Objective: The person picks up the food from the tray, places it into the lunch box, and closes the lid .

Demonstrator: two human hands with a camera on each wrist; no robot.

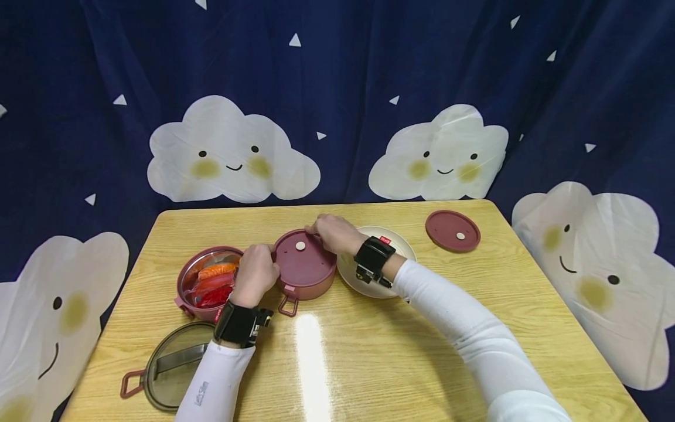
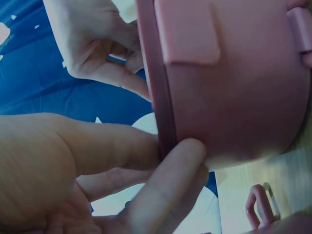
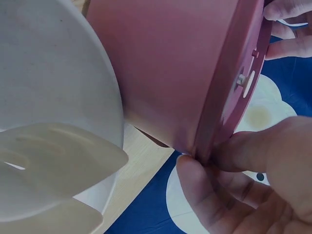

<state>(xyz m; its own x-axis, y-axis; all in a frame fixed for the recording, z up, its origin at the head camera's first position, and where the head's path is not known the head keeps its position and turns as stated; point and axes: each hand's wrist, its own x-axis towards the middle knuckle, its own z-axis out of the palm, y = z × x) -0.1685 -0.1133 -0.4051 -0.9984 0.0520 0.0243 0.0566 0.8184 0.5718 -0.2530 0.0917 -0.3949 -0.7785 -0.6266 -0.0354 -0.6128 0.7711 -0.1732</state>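
Observation:
A round dark-pink container (image 1: 306,275) with its lid (image 1: 302,256) on stands mid-table. My left hand (image 1: 256,271) grips the lid's left edge; in the left wrist view its thumb (image 2: 168,187) presses the rim (image 2: 158,105). My right hand (image 1: 333,232) pinches the lid's far right edge, seen close in the right wrist view as fingers (image 3: 229,161) on the rim (image 3: 229,92). A second open pink container (image 1: 207,282) with orange and red food pieces sits just left of my left hand.
A white plate (image 1: 379,281) lies under my right wrist. A loose pink lid (image 1: 452,230) rests at the back right. A grey translucent lid (image 1: 171,366) with a pink loop lies at the front left. A curtain with clouds hangs behind the wooden table (image 1: 369,351).

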